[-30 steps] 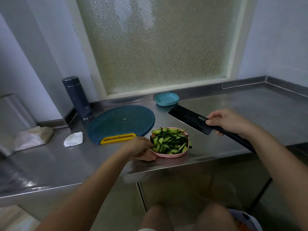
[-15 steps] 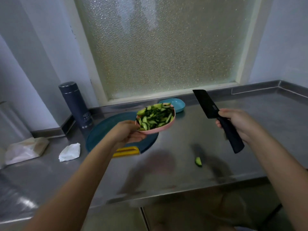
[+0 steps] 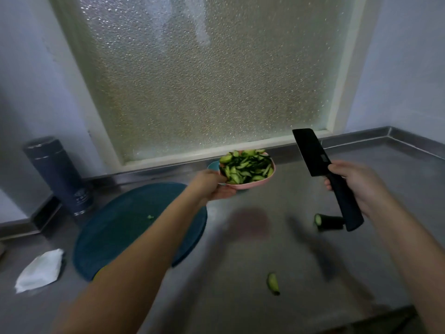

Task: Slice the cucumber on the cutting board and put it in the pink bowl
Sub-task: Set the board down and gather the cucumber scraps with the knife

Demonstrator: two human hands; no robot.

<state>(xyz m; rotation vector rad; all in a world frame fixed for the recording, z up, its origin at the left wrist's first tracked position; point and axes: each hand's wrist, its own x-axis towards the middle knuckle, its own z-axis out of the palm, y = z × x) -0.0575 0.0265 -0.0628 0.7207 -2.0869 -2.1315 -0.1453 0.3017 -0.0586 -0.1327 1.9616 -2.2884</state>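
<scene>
Head — flask (image 3: 57, 174) beside cutting board (image 3: 120, 227)

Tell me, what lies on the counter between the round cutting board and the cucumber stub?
In the head view, nothing: between the cutting board and the cucumber stub the steel counter is bare, with only blurred reflections.
</scene>
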